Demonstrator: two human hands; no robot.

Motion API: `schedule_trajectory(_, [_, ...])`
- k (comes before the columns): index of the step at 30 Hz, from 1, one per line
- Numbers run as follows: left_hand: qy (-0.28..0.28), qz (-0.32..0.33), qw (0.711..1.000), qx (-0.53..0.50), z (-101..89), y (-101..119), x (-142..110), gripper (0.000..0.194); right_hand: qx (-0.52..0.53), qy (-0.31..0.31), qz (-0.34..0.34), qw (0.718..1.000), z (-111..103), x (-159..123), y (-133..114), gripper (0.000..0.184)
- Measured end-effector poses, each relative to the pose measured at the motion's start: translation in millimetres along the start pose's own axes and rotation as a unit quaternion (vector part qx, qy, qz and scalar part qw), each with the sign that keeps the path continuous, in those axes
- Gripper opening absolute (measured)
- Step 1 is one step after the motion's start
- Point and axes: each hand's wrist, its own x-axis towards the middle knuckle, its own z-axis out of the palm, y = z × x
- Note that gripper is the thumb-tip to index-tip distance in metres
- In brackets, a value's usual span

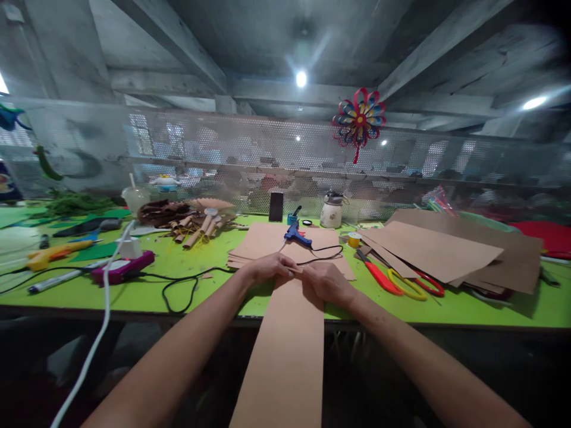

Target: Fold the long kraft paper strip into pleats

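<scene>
A long strip of brown kraft paper (pixel 289 351) runs from the table's front edge down toward me. My left hand (pixel 275 266) and my right hand (pixel 325 282) meet at its far end, both closed with fingertips pinching the paper edge, which looks folded or rolled there. Just beyond them a blue hot glue gun (pixel 298 233) rests on a stack of brown paper sheets (pixel 259 241), its black cord looping to the right. The fingertips partly hide the pinched edge.
On the right lie scissors with red handles (pixel 383 278), yellow-handled scissors (pixel 408 285) and large brown sheets (pixel 441 249). A purple power strip (pixel 122 267), a yellow glue gun (pixel 57 254) and paper rolls (pixel 196 232) are left. A phone (pixel 276 206) and a white bottle (pixel 331 213) stand behind.
</scene>
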Motion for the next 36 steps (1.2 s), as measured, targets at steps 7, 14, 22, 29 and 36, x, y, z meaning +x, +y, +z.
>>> schedule_trajectory(7, [0.017, -0.032, 0.999, -0.040, -4.7, -3.8, -3.4, 0.019, -0.040, -0.009, -0.028, 0.999, 2.2, -0.1, -3.2, 0.029])
schedule_trajectory(14, [0.015, 0.014, 0.999, 0.039, -2.0, -2.5, 2.6, 0.026, -0.077, 0.000, -0.046, 0.996, 3.8, 0.9, -4.8, 0.015])
schedule_trajectory(22, [-0.005, 0.009, 0.995, 0.097, 6.9, 12.7, -6.7, 0.030, -0.100, 0.012, -0.049, 0.994, 1.3, 1.5, -1.7, 0.013])
schedule_trajectory(29, [-0.026, 0.000, 0.996, 0.083, 6.7, 11.7, -4.9, 0.040, -0.075, 0.006, -0.044, 0.996, -1.1, 1.7, 1.1, 0.018])
schedule_trajectory(36, [-0.027, 0.012, 0.994, 0.108, 5.0, 16.6, -9.2, 0.039, 0.126, 0.014, 0.048, 0.991, -7.4, -3.5, 8.7, 0.023])
